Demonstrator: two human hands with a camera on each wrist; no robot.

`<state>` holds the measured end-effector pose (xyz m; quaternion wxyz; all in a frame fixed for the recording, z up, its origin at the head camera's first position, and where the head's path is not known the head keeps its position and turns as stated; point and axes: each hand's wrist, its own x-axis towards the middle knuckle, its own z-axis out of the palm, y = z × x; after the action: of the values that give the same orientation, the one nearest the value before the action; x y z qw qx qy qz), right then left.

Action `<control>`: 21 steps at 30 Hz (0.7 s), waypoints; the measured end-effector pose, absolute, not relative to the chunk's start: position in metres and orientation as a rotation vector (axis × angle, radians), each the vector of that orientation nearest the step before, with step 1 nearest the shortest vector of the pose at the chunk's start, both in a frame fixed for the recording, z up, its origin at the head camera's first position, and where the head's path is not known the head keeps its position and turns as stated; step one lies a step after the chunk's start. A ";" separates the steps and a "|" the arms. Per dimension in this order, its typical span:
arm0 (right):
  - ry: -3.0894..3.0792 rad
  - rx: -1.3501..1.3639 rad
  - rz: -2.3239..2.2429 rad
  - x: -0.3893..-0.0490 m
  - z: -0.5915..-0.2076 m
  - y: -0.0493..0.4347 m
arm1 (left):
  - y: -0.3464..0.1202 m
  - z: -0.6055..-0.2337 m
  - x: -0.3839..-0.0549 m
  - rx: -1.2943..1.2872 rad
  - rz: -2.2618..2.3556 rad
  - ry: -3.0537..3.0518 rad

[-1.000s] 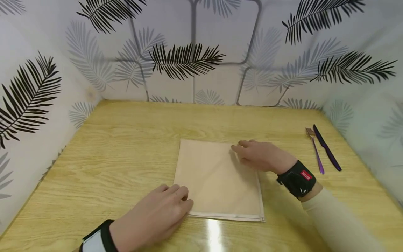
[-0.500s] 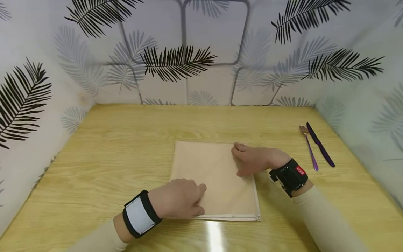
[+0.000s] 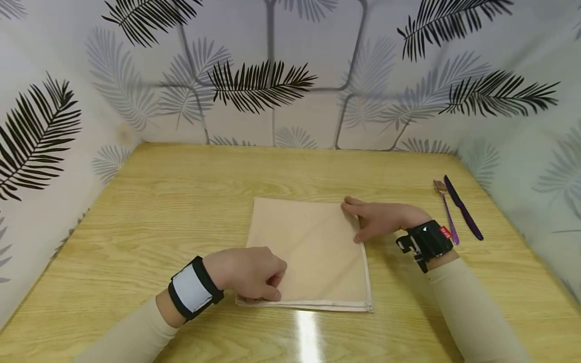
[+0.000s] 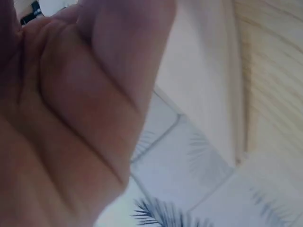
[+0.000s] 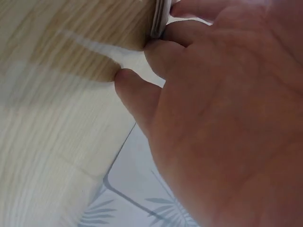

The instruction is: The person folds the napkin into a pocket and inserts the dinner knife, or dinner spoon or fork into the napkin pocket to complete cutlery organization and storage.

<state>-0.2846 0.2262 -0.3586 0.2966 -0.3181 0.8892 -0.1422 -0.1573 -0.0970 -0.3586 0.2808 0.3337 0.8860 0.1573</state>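
A peach cloth (image 3: 313, 247) lies folded into a square on the table, its pale layered edges along the front and right. Over its front left corner is my left hand (image 3: 247, 272), fingers bent and thumb low near the front edge; the other fingertips are hidden. My right hand (image 3: 381, 217) reaches in from the right, index finger on the far right corner and thumb spread apart at the right edge. In the right wrist view, stacked cloth layers (image 5: 161, 19) meet the fingertips (image 5: 127, 80). The left wrist view shows mostly palm beside the cloth (image 4: 203, 71).
A fork (image 3: 447, 209) and a dark purple knife (image 3: 463, 206) lie side by side at the right of the wooden table (image 3: 181, 212). Behind and at both sides hangs a leaf-patterned sheet (image 3: 254, 45).
My left hand moved right onto the cloth, then slightly back left. My right hand shifted a little outward to the cloth's right edge, thumb and index now spread. The cloth stays folded.
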 end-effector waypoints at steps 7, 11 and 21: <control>2.632 -0.972 -0.400 -0.291 -0.339 0.228 | -0.049 -0.362 -0.146 1.458 0.176 2.567; 2.788 -1.062 -0.592 -0.286 -0.309 0.216 | -0.008 -0.363 -0.142 1.643 -0.021 2.611; 2.781 -1.328 -0.505 -0.289 -0.336 0.183 | 0.025 -0.385 -0.142 1.693 -0.070 2.668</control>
<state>-0.2895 0.1826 -0.3365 0.0094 -0.4251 0.8905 -0.1619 -0.1417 0.0249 -0.3848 -0.0096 0.5356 0.8441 -0.0220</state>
